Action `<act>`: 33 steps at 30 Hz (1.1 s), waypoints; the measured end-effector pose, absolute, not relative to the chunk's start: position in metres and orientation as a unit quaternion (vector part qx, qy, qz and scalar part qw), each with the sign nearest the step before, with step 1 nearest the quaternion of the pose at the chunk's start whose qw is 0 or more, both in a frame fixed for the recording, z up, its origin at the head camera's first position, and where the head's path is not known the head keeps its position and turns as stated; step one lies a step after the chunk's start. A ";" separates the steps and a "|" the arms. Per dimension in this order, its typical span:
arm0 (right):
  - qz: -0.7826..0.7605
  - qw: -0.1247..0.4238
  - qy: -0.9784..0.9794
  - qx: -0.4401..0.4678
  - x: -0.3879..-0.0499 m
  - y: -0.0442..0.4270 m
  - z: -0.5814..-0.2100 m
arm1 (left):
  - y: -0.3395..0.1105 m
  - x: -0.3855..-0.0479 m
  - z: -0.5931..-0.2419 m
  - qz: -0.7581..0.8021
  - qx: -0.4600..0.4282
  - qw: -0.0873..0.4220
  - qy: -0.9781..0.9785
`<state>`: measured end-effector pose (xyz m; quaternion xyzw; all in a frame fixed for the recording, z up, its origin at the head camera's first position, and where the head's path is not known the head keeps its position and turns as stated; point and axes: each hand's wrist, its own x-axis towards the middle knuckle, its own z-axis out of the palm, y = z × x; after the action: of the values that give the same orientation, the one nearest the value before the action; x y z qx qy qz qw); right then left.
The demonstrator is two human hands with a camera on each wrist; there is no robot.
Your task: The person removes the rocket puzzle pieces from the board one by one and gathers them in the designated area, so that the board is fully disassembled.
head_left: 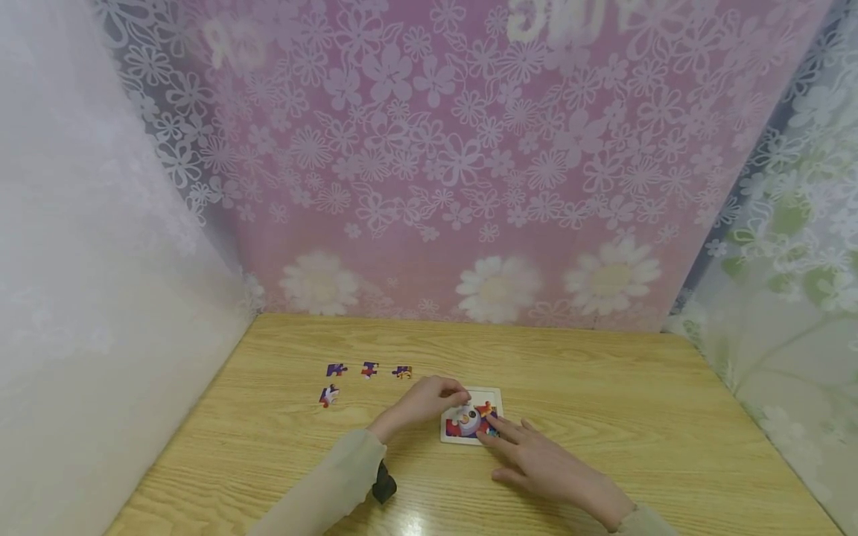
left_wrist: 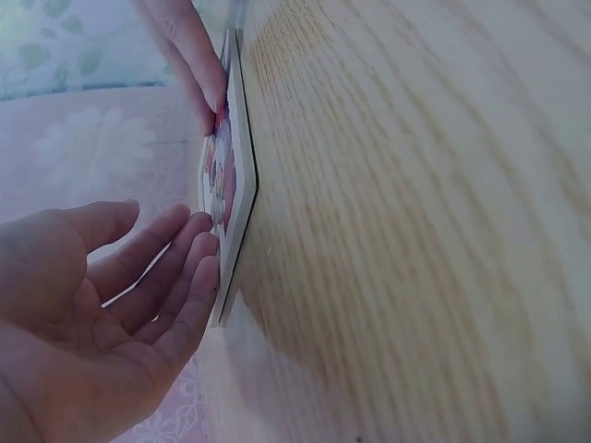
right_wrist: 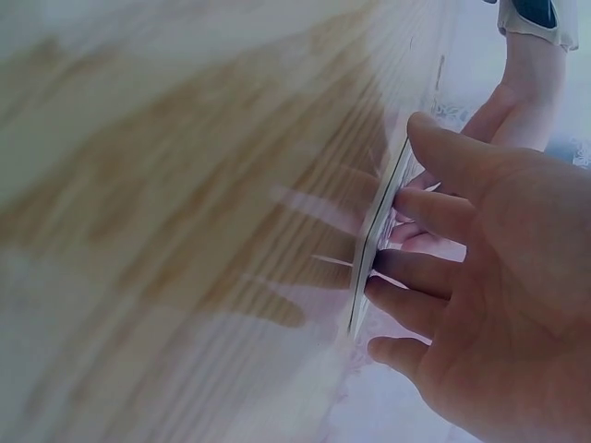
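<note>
**Pale sleeves point(head_left: 328, 484) stretch toward a puzzle tray point(head_left: 482, 397), with a hand on either side of it**

Closest to the viewer after the sleeves, a dark object point(head_left: 384, 484) sits at the left wrist, on the near-left side of the puzzle tray. The left hand point(head_left: 425, 400) reaches over the tray's far-left part. Its fingers are gently bent and its thumb stands apart from them in the left wrist view, so it is released; whether a piece lies under its fingertips cannot be told. The right hand point(head_left: 546, 461) comes in from the tray's near-right side, also released, its fingers spread and nearly straight, with some fingertips resting on the tray's right part.

Within the tray, which lies flat on the wood-grained surface point(head_left: 623, 394), a partly assembled picture point(head_left: 469, 421) shows a white rounded head with a dark eye among red, orange and purple patches. A bare pale strip shows along the tray's far side.

Four loose pieces point(head_left: 370, 369) lie to the left of the tray, apart from one another: three in a row slightly beyond its far edge, and the fourth about level with its far part. Well beyond the tray rises a pink flowered backdrop point(head_left: 429, 156); a whitish cloth point(head_left: 100, 223) hangs far to its left and a flowered cloth point(head_left: 798, 260) far to its right.
</note>
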<state>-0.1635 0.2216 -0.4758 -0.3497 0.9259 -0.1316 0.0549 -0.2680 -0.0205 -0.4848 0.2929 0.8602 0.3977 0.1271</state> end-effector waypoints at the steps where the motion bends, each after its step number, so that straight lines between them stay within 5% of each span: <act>1: -0.128 0.053 0.926 -0.350 -0.164 0.221 -0.477 | -0.020 -0.268 -0.484 0.396 0.291 0.128 0.861; 33: -0.120 0.045 0.929 -0.348 -0.162 0.220 -0.481 | -0.014 -0.268 -0.481 0.396 0.285 0.116 0.865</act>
<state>-0.1623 0.2199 -0.4807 -0.3477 0.9287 -0.1202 0.0453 -0.2677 -0.0139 -0.4813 0.2848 0.8654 0.3956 0.1160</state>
